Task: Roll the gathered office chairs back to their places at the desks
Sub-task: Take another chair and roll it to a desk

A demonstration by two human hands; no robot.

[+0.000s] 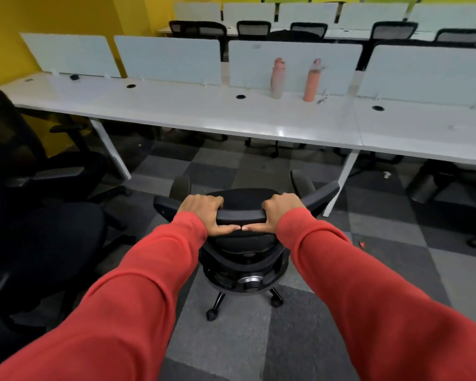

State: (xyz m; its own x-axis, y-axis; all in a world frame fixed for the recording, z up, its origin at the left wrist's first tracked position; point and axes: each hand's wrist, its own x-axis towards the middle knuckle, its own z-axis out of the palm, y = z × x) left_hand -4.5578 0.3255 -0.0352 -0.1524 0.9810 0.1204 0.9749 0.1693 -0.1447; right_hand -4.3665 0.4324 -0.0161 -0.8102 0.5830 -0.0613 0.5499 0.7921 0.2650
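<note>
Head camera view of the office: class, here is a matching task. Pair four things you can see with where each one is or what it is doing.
Column one:
1. left hand and right hand
2. orange bottle
3. office chair
4. divider panel

Column two:
A. stands upright on the white desk
B. fixed along the desk's far edge
C. grip the top of the chair's back
D. on the checkered carpet, not yet under the desk

Pairs: 1-C, 2-A, 3-D, 4-B
</note>
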